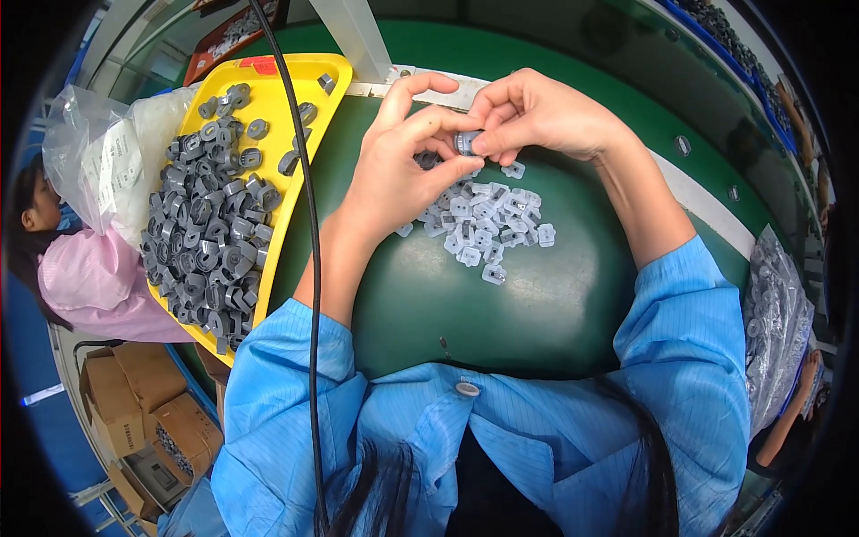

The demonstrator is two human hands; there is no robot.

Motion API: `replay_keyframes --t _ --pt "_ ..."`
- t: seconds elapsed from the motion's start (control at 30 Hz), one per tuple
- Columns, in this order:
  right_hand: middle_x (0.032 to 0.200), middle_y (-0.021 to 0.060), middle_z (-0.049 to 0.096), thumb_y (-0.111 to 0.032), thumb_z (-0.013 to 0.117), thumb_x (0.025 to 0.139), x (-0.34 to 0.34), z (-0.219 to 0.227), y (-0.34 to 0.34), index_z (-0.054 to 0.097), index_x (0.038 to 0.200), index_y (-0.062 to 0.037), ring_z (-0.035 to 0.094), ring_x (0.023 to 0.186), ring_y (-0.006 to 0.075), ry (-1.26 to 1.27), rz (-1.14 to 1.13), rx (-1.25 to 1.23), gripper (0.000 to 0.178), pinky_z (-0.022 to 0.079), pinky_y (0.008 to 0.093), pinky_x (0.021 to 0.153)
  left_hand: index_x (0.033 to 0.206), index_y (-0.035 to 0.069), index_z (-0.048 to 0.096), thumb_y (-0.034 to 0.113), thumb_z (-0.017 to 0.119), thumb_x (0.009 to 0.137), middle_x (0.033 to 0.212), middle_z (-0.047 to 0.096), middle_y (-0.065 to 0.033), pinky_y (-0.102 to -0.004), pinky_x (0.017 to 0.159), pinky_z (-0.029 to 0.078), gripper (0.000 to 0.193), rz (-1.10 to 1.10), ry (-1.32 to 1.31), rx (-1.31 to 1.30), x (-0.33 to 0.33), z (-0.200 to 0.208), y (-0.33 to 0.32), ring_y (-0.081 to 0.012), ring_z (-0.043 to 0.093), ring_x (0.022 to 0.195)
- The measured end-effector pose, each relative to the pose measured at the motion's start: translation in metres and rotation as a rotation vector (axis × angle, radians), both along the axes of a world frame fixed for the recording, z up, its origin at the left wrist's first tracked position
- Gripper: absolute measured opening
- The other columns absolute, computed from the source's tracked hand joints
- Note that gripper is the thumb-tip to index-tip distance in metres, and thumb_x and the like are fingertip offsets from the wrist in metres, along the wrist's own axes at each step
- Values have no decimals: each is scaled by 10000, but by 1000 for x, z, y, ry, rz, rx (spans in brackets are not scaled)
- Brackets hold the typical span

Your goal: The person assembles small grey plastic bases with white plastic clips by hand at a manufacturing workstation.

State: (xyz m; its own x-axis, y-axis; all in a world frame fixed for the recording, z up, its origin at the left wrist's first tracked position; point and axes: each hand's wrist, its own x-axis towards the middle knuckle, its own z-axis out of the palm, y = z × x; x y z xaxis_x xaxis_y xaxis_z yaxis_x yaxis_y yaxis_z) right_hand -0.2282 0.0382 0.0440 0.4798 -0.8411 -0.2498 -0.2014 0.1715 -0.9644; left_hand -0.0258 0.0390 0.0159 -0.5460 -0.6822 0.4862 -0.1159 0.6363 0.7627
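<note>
Between the fingertips of both hands is a small grey ring-shaped plastic part (465, 143), partly covered by the fingers. My left hand (403, 148) pinches it from the left with thumb and forefinger. From the right, my right hand (528, 116) grips the same part with thumb and bent fingers. Another grey part (428, 159) shows in or behind the left palm; whether it is held cannot be seen. Just below the hands, a loose pile of small translucent clip-like pieces (488, 219) lies on the green table (555, 309).
To the left, a yellow tray (333, 76) holds many grey ring-shaped parts (201, 233). A black cable (309, 179) hangs across the view. A clear bag of parts (777, 313) lies at the right edge. Cardboard boxes (134, 385) and a person in pink (103, 277) are at left.
</note>
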Motion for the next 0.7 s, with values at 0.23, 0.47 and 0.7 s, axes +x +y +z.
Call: replay_keyframes --t 0.23,0.47,0.7 --pt "776 59 656 -150 719 796 9 4 4 659 890 2 620 661 89 65 -39 -196 189 515 195 617 990 13 657 -77 738 680 1206 460 -107 -223 656 565 332 57 117 72 5 1 1 -120 653 755" --pt "884 110 670 -101 651 843 -9 -8 -3 629 1088 33 666 794 134 -319 -157 30 280 554 214 727 1002 -11 648 -88 723 697 1206 438 -115 -213 681 570 324 91 160 5 2 1 0 -128 651 756" --pt "844 96 667 -80 662 791 4 -5 -3 658 985 27 647 727 117 -149 -77 -125 221 542 232 710 987 -5 648 -80 732 690 1196 450 -112 -215 654 567 317 102 126 -1 2 -1 -2 -112 647 724"
